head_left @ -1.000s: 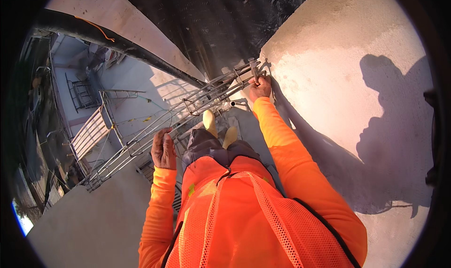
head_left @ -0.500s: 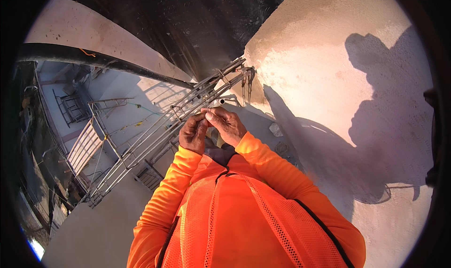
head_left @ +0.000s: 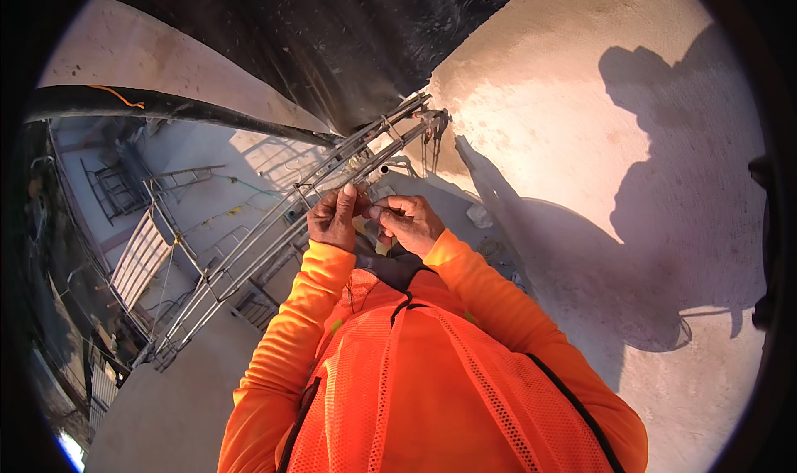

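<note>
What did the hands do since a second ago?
A second ago the right hand gripped the top of the metal railing and the left hand held its lower rail. Both let go and came together in front of the chest, fingertips meeting; whether they pinch something small cannot be told. The railing, the black pipe and the pale concrete wall stayed as they were.

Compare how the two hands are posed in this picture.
The left hand shows its back, fingers pointing up; the right hand is turned sideways, fingers curled toward the left. The left sits slightly higher. Both meet at the fingertips, in front of the metal railing, and wear orange sleeves.
</note>
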`<state>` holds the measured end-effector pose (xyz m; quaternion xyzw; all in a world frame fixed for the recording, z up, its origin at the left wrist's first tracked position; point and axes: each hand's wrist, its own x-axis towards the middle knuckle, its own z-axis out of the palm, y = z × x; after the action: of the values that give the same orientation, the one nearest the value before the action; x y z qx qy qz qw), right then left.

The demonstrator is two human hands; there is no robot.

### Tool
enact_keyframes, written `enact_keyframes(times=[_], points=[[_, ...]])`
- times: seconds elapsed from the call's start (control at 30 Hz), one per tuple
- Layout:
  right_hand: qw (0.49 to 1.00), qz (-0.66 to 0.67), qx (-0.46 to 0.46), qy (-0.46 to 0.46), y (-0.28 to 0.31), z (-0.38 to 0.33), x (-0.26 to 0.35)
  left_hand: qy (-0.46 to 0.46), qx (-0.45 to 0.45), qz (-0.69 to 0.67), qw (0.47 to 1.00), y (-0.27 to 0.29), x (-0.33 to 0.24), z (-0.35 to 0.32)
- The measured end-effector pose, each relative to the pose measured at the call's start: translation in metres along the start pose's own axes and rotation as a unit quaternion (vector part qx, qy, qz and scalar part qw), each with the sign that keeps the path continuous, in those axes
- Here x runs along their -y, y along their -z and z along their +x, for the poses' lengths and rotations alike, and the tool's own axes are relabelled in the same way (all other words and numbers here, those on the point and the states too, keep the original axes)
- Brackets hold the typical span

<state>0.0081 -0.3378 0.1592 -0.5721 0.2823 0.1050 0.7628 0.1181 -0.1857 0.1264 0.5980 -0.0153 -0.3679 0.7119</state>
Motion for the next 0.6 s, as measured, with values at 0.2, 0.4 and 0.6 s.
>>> enact_keyframes(times=[0.2, 0.4, 0.6], points=[[0.992, 0.092, -0.073, -0.040, -0.001, 0.003, -0.009, -0.091, 0.151, 0.232, 0.957, 0.006, -0.016, 0.006], [0.981, 0.150, -0.102, -0.065, -0.016, 0.011, -0.001, -0.180, -0.033, 0.323, 0.929, -0.007, -0.017, 0.021], [0.957, 0.263, -0.113, -0.056, -0.008, 0.011, -0.012, 0.042, -0.021, 0.175, 0.983, 0.025, -0.006, 0.071]])
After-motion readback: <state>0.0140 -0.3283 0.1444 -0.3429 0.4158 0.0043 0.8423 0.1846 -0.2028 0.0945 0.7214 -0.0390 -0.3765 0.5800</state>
